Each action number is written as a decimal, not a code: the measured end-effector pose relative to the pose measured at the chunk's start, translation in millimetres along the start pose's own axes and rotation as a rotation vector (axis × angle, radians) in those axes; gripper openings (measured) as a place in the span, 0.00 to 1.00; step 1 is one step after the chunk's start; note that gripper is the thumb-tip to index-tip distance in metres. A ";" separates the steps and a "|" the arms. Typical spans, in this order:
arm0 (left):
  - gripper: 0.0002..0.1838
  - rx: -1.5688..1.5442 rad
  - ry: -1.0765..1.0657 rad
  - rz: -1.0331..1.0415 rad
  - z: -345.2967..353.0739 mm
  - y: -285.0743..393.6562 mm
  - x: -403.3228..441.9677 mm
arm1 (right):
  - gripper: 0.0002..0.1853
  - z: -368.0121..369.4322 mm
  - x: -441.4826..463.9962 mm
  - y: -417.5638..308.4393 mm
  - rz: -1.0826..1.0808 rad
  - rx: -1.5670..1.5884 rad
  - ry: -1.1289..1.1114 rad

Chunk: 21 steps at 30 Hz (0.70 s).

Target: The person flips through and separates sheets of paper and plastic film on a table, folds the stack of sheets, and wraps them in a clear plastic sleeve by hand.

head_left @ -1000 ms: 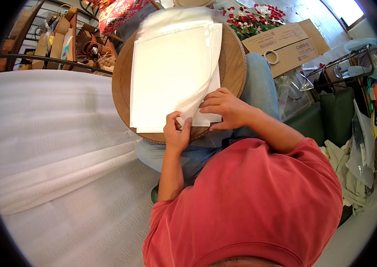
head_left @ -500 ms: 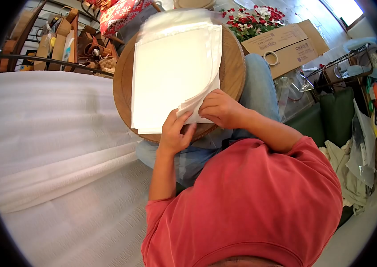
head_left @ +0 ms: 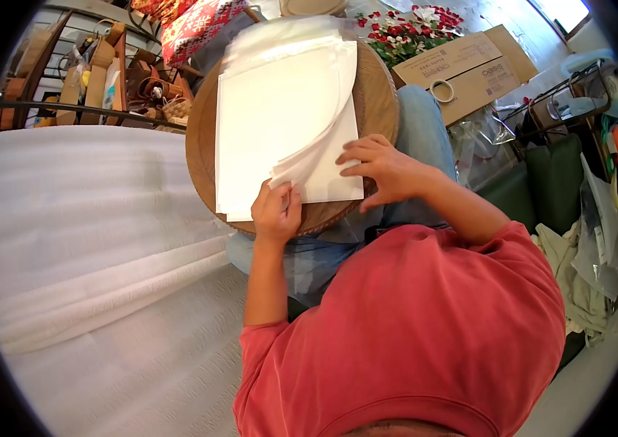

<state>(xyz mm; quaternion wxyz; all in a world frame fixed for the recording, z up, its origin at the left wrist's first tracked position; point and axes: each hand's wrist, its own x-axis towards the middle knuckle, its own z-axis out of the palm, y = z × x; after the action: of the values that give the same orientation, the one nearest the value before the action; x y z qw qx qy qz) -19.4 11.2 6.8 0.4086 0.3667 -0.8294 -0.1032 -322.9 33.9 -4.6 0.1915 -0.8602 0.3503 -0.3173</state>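
A stack of white sheets point(head_left: 280, 109) lies on a round wooden stool or small table point(head_left: 380, 95). My left hand point(head_left: 277, 211) pinches the lifted near right corner of several sheets and holds it curled back to the left. Sheets below stay flat, their right corner showing. Just right of that corner, my right hand point(head_left: 382, 169) has its fingers spread and holds nothing. Its fingertips hover over or lightly touch the sheets' edge; I cannot tell which. Clear plastic point(head_left: 280, 33) shows at the far end of the stack.
A cardboard box point(head_left: 469, 73) with a tape roll point(head_left: 442, 91) on it stands to the right, near red and white flowers point(head_left: 418, 33). White covered surface point(head_left: 98, 233) fills the left side. Shelves with baskets point(head_left: 175, 108) stand at the back left.
My left hand has drawn the sheet corner further left, widening the curl. My right hand has let go of the sheets, moved slightly right and spread its fingers.
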 end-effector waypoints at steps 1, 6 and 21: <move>0.09 0.013 0.013 0.010 1.1 -2.5 -1.1 | 0.23 0.7 -4.0 2.1 0.004 -0.002 0.002; 0.08 -0.087 0.052 0.025 11.5 -4.3 -2.3 | 0.10 10.1 -8.3 5.7 -0.079 0.048 -0.018; 0.13 -0.059 -0.185 0.088 16.9 17.5 -0.2 | 0.08 15.4 19.8 -9.3 0.051 0.298 0.186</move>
<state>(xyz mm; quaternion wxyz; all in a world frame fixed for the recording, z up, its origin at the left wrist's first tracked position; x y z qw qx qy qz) -41.2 21.5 4.0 0.3450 0.3068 -0.8754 -0.1430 -297.0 27.6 -2.4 0.2916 -0.7803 0.3371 -0.4388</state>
